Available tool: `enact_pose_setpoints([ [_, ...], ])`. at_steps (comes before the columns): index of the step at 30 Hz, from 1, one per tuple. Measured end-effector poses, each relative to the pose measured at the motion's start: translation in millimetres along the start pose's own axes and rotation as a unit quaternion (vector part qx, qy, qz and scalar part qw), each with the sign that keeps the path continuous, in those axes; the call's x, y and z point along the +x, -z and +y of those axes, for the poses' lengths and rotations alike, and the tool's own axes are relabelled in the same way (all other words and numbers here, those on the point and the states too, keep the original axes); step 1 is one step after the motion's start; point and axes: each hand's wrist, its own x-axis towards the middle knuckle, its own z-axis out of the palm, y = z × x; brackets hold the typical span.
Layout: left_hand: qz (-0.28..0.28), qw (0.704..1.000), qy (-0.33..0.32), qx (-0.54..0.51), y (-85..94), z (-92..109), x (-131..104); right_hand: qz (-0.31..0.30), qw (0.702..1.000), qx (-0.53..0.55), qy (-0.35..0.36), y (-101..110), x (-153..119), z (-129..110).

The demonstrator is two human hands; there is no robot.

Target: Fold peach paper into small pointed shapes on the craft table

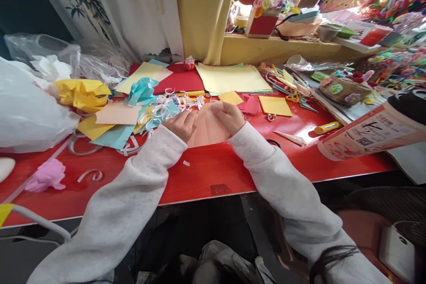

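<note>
A creased sheet of peach paper (209, 129) is held between my two hands above the red table. My left hand (182, 125) has its fingers curled on the paper's left edge. On the upper right part of the sheet, my right hand (229, 117) pinches it with thumb and fingers. The paper shows several fold lines fanning downward. White and blue paper curls (159, 111) lie just left of my left hand. Beyond my right hand are red paper pieces (249, 104) and a yellow square of paper (275, 106).
Paper sheets (233, 79) are stacked at the back. Scissors (293, 97), a yellow glue stick (328, 128) and a tilted drink cup (369, 128) are on the right. Crumpled yellow paper (83, 94), pink crumpled paper (47, 175) and a plastic bag (29, 111) occupy the left.
</note>
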Motion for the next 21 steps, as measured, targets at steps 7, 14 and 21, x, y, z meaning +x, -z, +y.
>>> enact_pose_setpoints([
  [7, 0.011, 0.98, 0.156, -0.124, 1.4, -15.5, 14.1, 0.016, 0.998, -0.042, 0.049, -2.7, -1.2, 1.4],
  [14, -0.055, 0.885, 0.199, -0.417, -1.4, -13.3, 15.3, -0.011, 0.994, 0.106, 0.037, -2.1, 4.3, 8.8],
  [21, -0.038, 0.839, 0.252, -0.48, 9.4, -6.6, 15.2, -0.061, 0.965, 0.256, -0.013, 6.5, 5.6, 4.1],
])
